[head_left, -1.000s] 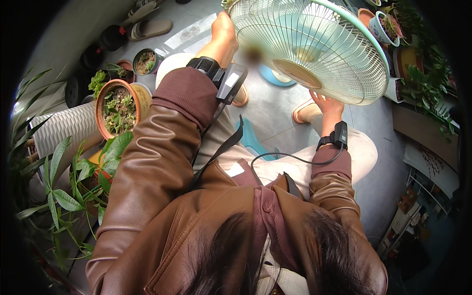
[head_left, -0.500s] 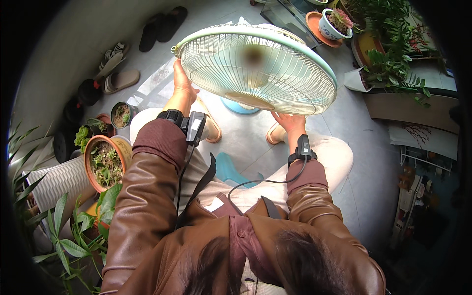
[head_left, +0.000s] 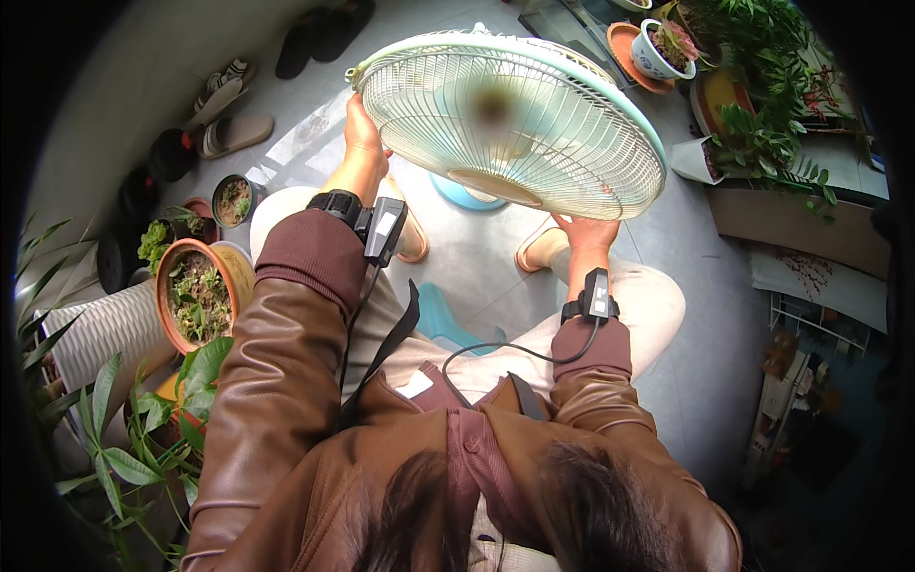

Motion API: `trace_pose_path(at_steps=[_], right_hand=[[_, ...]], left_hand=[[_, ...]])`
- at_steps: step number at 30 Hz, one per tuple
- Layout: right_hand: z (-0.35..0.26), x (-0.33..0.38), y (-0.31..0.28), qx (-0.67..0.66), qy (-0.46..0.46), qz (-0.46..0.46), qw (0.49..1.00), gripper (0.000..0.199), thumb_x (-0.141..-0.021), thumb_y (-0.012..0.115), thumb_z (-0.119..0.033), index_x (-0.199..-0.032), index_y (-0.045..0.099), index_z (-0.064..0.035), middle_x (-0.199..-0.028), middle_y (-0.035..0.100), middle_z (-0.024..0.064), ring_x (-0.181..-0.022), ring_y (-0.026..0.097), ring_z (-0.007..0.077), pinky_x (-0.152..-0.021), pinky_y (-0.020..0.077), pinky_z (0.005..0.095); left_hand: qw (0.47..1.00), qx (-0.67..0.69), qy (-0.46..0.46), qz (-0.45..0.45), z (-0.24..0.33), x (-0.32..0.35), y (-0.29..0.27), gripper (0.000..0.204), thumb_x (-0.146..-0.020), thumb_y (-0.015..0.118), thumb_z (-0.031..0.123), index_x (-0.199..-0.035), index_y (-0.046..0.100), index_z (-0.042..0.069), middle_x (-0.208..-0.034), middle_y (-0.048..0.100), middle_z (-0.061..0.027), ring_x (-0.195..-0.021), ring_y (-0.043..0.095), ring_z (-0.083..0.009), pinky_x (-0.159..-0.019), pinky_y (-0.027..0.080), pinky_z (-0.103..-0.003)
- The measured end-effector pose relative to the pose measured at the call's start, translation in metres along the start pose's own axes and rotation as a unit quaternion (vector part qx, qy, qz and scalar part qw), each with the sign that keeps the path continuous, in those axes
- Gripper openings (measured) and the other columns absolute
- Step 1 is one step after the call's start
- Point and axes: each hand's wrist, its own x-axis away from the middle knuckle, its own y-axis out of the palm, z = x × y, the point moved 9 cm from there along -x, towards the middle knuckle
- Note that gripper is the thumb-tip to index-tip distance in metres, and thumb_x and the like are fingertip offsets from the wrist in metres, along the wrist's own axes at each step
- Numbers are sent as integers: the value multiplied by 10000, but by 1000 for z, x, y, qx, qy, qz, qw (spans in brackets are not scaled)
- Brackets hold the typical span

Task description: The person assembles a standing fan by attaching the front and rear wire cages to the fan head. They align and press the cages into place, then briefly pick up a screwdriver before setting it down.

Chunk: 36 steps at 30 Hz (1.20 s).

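An electric fan [head_left: 562, 133] stands before me, with a wire grille, a pale green rim and a round plate at the grille's centre. Its blue base [head_left: 467, 194] shows on the floor below; the stand is partly hidden by the head. My left hand [head_left: 363, 133] grips the left edge of the grille near the small rim clip [head_left: 353, 74], its fingers partly hidden behind it. At the near right edge, my right hand [head_left: 585, 233] has its fingertips curled onto the rim from below. Both wrists carry black strapped devices [head_left: 385, 234].
Potted plants stand at left, including a terracotta pot [head_left: 195, 296], beside a white woven container [head_left: 110, 338]. Slippers [head_left: 236, 135] lie along the left wall. More pots, such as a white one [head_left: 658, 52], fill the upper right. A teal object [head_left: 443, 319] lies between my legs.
The fan head and both hands appear slightly farther right and higher, with the surroundings shifting a little too. My right hand is a bit more turned, still at the rim.
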Motion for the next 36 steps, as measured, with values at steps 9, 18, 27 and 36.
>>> trace_pose_path(at_steps=[9,18,27,36], right_hand=[[13,-3,-4,65,29,15,997,731,-928,441,-589,-1526,369,-174,-1581,334,149,-1448,309,405,-1112,263,686],[-4,-1,-10,70,-4,71,995,677,-940,433,-539,-1495,406,-153,-1558,351,166,-1441,323,394,-1101,285,687],[-3,0,-7,77,8,35,996,717,-959,429,-562,-1525,341,-131,-1576,306,148,-1450,301,397,-1090,305,706],[-2,-6,-8,67,26,22,997,702,-967,420,-560,-1537,339,-158,-1581,321,120,-1461,286,383,-1108,267,709]], left_hand=[[998,33,56,20,11,-7,-7,546,-987,337,583,-1290,569,191,-1255,627,10,-1123,562,-182,-887,421,-462],[999,5,35,24,-3,-13,-6,648,-1007,305,649,-1433,457,185,-1426,529,-23,-1237,521,-243,-995,376,-560],[997,-19,65,25,7,-12,-7,768,-978,305,713,-1484,442,151,-1438,549,-77,-1264,512,-274,-954,395,-515],[996,-8,83,28,-1,-27,-14,720,-1026,324,617,-1510,404,90,-1520,449,-139,-1391,417,-292,-1101,354,-437]])
